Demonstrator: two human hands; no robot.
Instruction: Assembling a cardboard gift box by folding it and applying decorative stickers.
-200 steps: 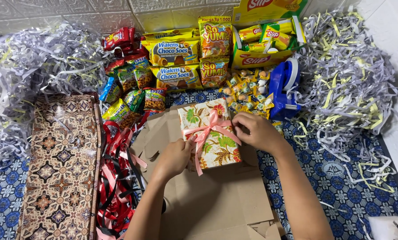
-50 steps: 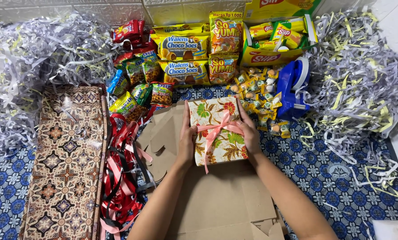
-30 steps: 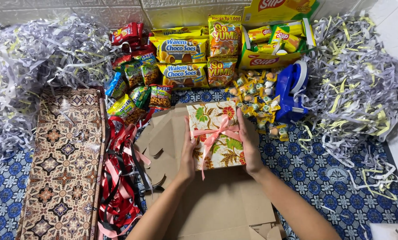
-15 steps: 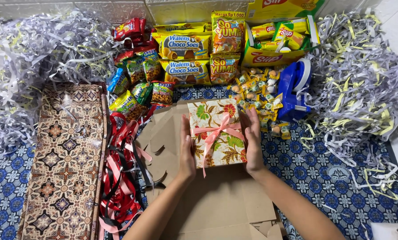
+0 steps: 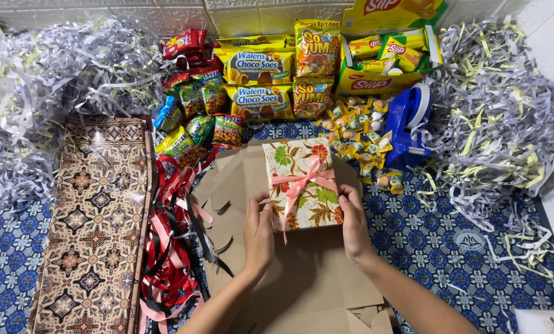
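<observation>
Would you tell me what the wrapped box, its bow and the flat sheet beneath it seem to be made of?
Wrapped box: floral paper, smooth with slight sheen, apparently over card. Bow: pink ribbon, looks satin, softly glossy. Flat sheet: brown cardboard, matte, with cut tabs. Both hands, left and right, hold the box.

The floor is covered by a blue patterned mat (image 5: 475, 222). A pale tiled wall (image 5: 135, 9) is seen along the top edge. Heaps of shredded paper (image 5: 499, 117) are piled at both sides. The scene is evenly lit.
</observation>
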